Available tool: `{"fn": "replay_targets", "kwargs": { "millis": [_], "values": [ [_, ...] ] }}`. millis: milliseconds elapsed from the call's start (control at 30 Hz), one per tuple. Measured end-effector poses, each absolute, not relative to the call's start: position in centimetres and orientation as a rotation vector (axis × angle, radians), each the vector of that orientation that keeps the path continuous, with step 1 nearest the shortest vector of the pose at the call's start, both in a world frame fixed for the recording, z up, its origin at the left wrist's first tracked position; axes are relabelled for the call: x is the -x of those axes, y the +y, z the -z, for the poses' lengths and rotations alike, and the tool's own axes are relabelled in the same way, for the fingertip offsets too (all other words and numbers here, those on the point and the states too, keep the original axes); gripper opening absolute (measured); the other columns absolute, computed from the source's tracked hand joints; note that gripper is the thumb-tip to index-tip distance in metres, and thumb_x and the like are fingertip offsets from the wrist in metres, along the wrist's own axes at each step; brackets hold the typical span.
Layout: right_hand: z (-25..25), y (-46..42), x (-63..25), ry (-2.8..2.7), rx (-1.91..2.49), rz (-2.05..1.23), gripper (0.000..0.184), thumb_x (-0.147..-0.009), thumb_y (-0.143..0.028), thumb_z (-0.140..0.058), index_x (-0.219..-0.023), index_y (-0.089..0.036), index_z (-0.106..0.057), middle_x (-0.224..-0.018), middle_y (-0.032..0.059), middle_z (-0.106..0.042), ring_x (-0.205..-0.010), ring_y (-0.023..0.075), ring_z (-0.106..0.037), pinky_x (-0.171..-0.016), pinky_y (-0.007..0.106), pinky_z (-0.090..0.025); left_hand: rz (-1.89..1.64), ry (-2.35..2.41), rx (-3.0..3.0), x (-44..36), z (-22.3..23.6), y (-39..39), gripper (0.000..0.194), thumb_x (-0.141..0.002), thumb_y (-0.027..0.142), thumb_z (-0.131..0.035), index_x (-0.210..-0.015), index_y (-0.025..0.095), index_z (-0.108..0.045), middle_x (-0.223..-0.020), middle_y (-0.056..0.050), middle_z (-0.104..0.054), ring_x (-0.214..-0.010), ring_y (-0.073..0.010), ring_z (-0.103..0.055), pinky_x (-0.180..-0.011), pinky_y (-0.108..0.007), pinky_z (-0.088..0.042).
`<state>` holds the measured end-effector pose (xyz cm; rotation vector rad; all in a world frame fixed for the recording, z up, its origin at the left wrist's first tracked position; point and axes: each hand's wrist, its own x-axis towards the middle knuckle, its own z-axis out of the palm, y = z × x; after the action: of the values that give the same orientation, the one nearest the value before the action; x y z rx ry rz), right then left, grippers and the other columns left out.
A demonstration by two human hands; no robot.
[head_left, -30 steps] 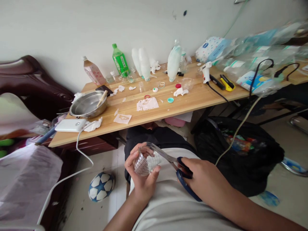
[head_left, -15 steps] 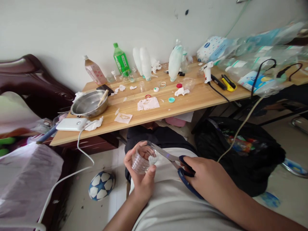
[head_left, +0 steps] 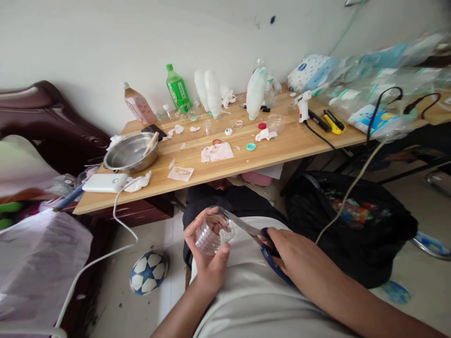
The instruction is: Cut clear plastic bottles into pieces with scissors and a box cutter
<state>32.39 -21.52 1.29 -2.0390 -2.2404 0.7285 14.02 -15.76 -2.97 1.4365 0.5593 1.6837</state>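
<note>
We record: 1 whitish wall (head_left: 105, 42), marked by 1 dark spot (head_left: 272, 19); 1 long wood-topped table (head_left: 296, 134), set along it; 1 curved dark-brown headboard (head_left: 38, 105), at left; 1 pale tiled floor (head_left: 123, 319); soft, even light.

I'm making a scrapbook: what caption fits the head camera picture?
Left hand holds a clear plastic piece, right hand holds scissors at its rim, beside a cluttered table.

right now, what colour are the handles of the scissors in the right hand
The scissors have dark blue handles, best seen in the head view.
</note>
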Motion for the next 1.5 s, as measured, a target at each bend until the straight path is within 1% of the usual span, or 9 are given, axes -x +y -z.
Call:
{"fn": "replay_targets", "kwargs": {
  "millis": [233, 367, 500, 600, 833, 967, 1133, 1267, 1500],
  "values": [
    [-1.5, -21.9, -32.6, -2.218, 1.849, -0.676, 0.018, -0.085, -0.008, -0.054, -0.099, -0.016, -0.060, -0.095, 0.0121, -0.068, -0.089, 0.0247, -0.066, -0.078, 0.032, -0.051, -1.673, 0.464, -1.586, -14.0, 3.6, -16.1, 0.065, -0.085, 0.031, -0.076, -0.140, 0.030, -0.041, -0.139, -0.015, -0.050, -0.090, -0.0181, -0.064, -0.077, -0.040, -0.056],
    [-1.7, -21.7, -32.4, -2.211, 1.874, -0.747, 0.017, -0.086, -0.007, -0.052, -0.100, -0.013, -0.060, -0.097, 0.0148, -0.067, -0.090, 0.0272, -0.066, -0.079, 0.036, -0.052, -1.660, 0.483, -1.660, -13.7, 3.8, -15.9, 0.066, -0.086, 0.032, -0.076, -0.141, 0.032, -0.039, -0.140, -0.014, -0.049, -0.090, -0.0177, -0.063, -0.077, -0.040, -0.056],
    [-1.8, -21.4, -32.1, -2.212, 1.940, -0.803, 0.016, -0.085, -0.007, -0.055, -0.100, -0.012, -0.060, -0.099, 0.0161, -0.067, -0.091, 0.0285, -0.066, -0.079, 0.038, -0.052, -1.691, 0.451, -1.822, -13.4, 3.7, -15.6, 0.071, -0.082, 0.023, -0.079, -0.141, 0.033, -0.041, -0.141, -0.012, -0.048, -0.095, -0.0197, -0.064, -0.078, -0.042, -0.058],
    [-1.8, -21.4, -32.0, -2.227, 1.948, -0.809, 0.018, -0.085, -0.006, -0.056, -0.101, -0.012, -0.060, -0.101, 0.0163, -0.067, -0.091, 0.0276, -0.065, -0.079, 0.037, -0.052, -1.724, 0.451, -1.886, -13.3, 3.6, -15.5, 0.074, -0.080, 0.022, -0.081, -0.142, 0.033, -0.042, -0.140, -0.012, -0.048, -0.097, -0.0203, -0.064, -0.076, -0.041, -0.059],
    [-1.3, -21.2, -32.4, -2.121, 1.902, -0.948, 0.015, -0.084, -0.012, -0.058, -0.098, -0.017, -0.057, -0.096, 0.0100, -0.068, -0.088, 0.0239, -0.065, -0.076, 0.031, -0.046, -1.695, 0.481, -1.769, -13.5, 4.0, -15.8, 0.067, -0.084, 0.025, -0.077, -0.141, 0.032, -0.042, -0.140, -0.012, -0.048, -0.093, -0.0184, -0.064, -0.081, -0.042, -0.056],
    [-2.2, -20.6, -32.4, -2.039, 1.996, -1.045, 0.011, -0.080, -0.015, -0.061, -0.090, -0.019, -0.057, -0.093, 0.0090, -0.071, -0.085, 0.0226, -0.066, -0.070, 0.028, -0.041, -1.660, 0.530, -1.608, -13.6, 4.5, -15.7, 0.066, -0.083, 0.032, -0.078, -0.138, 0.035, -0.043, -0.138, -0.012, -0.052, -0.089, -0.0195, -0.062, -0.075, -0.040, -0.054],
    [-3.3, -20.3, -32.1, -1.998, 2.126, -0.977, 0.003, -0.082, -0.017, -0.060, -0.085, -0.019, -0.060, -0.084, 0.0080, -0.072, -0.075, 0.0222, -0.066, -0.062, 0.028, -0.034, -1.644, 0.550, -1.527, -13.8, 4.2, -15.8, 0.061, -0.085, 0.036, -0.075, -0.137, 0.031, -0.045, -0.134, -0.014, -0.055, -0.087, -0.0178, -0.063, -0.076, -0.037, -0.054],
    [-3.2, -20.3, -32.3, -2.024, 2.174, -0.890, 0.001, -0.082, -0.019, -0.063, -0.083, -0.020, -0.064, -0.082, 0.0060, -0.075, -0.075, 0.0224, -0.069, -0.060, 0.027, -0.031, -1.627, 0.565, -1.441, -13.9, 3.7, -16.0, 0.055, -0.087, 0.036, -0.074, -0.135, 0.030, -0.047, -0.131, -0.012, -0.058, -0.090, -0.0175, -0.064, -0.075, -0.034, -0.054],
    [-2.9, -20.3, -32.7, -2.032, 2.209, -0.796, 0.007, -0.086, -0.025, -0.063, -0.080, -0.022, -0.067, -0.081, 0.0067, -0.077, -0.075, 0.0253, -0.072, -0.058, 0.028, -0.027, -1.531, 0.491, -1.240, -13.8, 4.2, -15.7, 0.052, -0.089, 0.038, -0.071, -0.134, 0.033, -0.045, -0.127, -0.010, -0.059, -0.085, -0.0162, -0.061, -0.076, -0.035, -0.050]
  ]
}}
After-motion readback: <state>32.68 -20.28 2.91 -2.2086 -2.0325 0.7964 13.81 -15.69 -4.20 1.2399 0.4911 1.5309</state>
